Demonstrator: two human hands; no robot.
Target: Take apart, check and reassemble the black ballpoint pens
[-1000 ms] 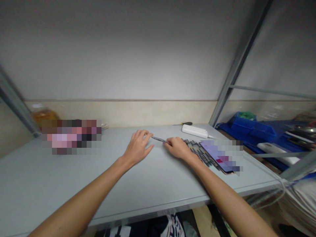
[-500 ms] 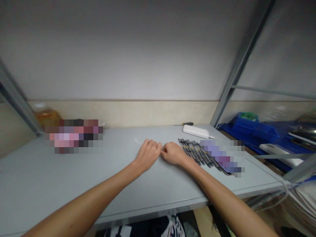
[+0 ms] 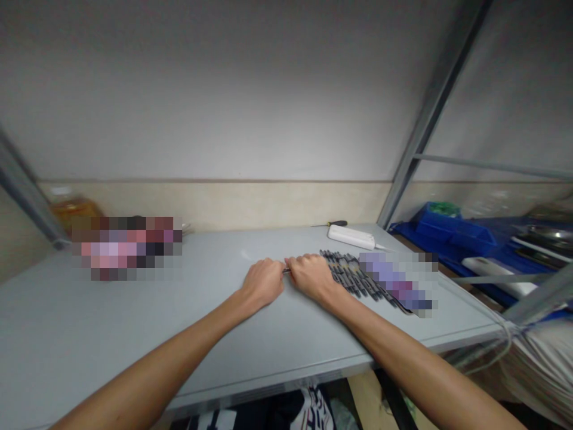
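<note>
The wall (image 3: pixel 250 119) is dark gray up high and brighter lower down, and the bench (image 3: pixel 111 334) has a small shiny spot. The bottle (image 3: pixel 76 210) near the left edge looks fuzzy, and blocky squares cover two patches.

Possibly a workshop: screwdriver (image 3: pixel 338 223), blue bins (image 3: pixel 475 239)

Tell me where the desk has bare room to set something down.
The desk is bare left of the left forearm, up to the pixelated pink items; between both forearms, in front of the left hand and right hand; and behind the hands, from those items to the screwdriver. It's crowded rightward: pens, phone and white power strip.
</note>
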